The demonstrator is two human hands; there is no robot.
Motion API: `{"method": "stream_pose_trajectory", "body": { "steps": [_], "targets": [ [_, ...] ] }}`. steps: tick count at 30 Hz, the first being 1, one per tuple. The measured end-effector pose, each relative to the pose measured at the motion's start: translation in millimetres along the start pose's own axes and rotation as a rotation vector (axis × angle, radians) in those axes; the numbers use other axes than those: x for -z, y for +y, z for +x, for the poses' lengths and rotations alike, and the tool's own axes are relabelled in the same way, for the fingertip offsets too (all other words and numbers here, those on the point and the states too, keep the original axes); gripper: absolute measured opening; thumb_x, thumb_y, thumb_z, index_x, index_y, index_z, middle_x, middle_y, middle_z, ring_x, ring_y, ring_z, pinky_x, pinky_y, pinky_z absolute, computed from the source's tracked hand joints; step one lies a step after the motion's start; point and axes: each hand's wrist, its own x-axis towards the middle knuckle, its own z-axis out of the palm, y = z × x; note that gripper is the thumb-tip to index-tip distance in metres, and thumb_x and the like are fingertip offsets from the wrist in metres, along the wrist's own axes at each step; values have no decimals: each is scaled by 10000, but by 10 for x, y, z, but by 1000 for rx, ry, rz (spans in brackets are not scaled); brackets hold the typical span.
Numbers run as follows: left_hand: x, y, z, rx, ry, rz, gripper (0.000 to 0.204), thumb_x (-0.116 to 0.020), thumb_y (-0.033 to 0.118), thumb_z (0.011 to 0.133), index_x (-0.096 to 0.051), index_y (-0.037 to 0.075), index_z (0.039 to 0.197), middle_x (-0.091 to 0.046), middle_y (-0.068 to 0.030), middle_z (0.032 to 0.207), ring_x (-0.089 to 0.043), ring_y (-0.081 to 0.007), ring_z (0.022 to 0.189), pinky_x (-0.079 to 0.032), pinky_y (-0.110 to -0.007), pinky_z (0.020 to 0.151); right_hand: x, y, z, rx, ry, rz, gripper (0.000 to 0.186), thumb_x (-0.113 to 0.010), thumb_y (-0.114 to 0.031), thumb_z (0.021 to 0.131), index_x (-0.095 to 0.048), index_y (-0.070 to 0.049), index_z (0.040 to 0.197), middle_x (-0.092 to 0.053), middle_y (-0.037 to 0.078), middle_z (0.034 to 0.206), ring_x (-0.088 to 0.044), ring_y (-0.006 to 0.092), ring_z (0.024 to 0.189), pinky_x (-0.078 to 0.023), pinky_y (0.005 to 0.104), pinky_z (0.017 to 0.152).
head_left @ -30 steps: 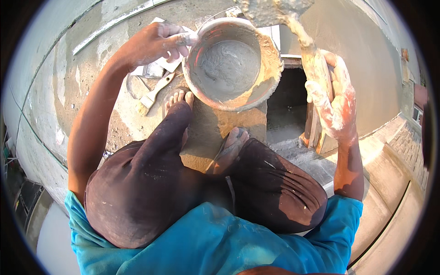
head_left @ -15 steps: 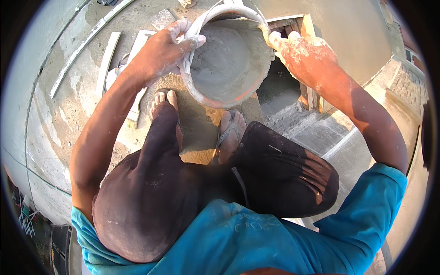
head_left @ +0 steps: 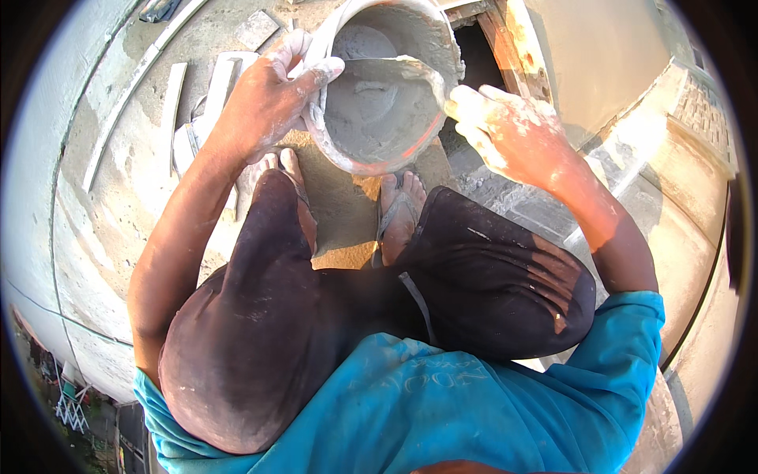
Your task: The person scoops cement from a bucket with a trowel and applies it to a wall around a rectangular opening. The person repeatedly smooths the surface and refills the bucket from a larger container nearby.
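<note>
My left hand grips the pale rim of a round, cement-crusted bucket from the left, thumb over the edge. Inside is wet grey mortar, smeared up the walls. A mortar-coated trowel is down in the bucket, its blade partly hard to make out against the mix. My right hand, white with residue, is closed around its handle at the bucket's right side. My sandalled feet are just below the bucket.
Wooden boards frame a dark opening behind my right hand. Pale strips and a small slab lie on the dusty concrete at left. A stepped ledge runs down the right; a lower area shows at bottom left.
The trowel, raised beside the bucket a second ago, is now down inside it. My left hand has closed on the rim. The bucket sits higher in the view.
</note>
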Motion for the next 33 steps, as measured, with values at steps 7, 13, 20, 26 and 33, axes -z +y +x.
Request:
{"method": "stream_pose_trajectory", "body": {
  "steps": [7, 13, 20, 26, 33],
  "targets": [
    [-32, 15, 16, -17, -10, 18, 452, -640, 313, 952, -566, 11, 1279, -648, -74, 1030, -631, -126, 850, -565, -290, 688, -367, 3, -10, -42, -16, 145, 265, -580, -280, 929, -582, -93, 1117, -673, 125, 955, -664, 366, 872, -514, 497, 756],
    [-218, 257, -21, 26, 69, 18, 335, -675, 250, 943, -618, 2, 1159, -663, -57, 923, -603, -86, 741, -546, -270, 635, -795, -76, 35, -213, -19, 349, 372, -494, -341, 959, -591, -88, 1214, -679, 187, 1108, -638, 377, 1060, -506, 493, 913],
    [-321, 202, 3, 22, 22, 21, 264, -673, 224, 943, -619, 10, 1087, -646, -24, 857, -590, -69, 696, -537, -242, 613, -1132, 113, 97, -88, -147, 1025, 452, -533, -380, 978, -583, -33, 1262, -639, 178, 841, -680, 234, 730, -548, 364, 611],
    [-306, 156, 4, 35, 35, -85, 215, -658, 218, 953, -602, 38, 1059, -629, -13, 802, -595, -68, 665, -532, -237, 581, -1561, 323, 23, 33, -341, 1756, 334, -527, -400, 985, -604, -78, 1034, -455, -23, 611, -465, 75, 418, -374, 228, 349],
    [-235, 214, -25, 53, 71, -61, 233, -631, 251, 971, -579, 47, 1072, -622, -17, 796, -607, -66, 633, -563, -250, 573, -1553, 351, -168, 98, -137, 1902, 368, -523, -359, 986, -590, -11, 1084, -456, -6, 594, -457, 73, 407, -396, 241, 353]
  ]
}}
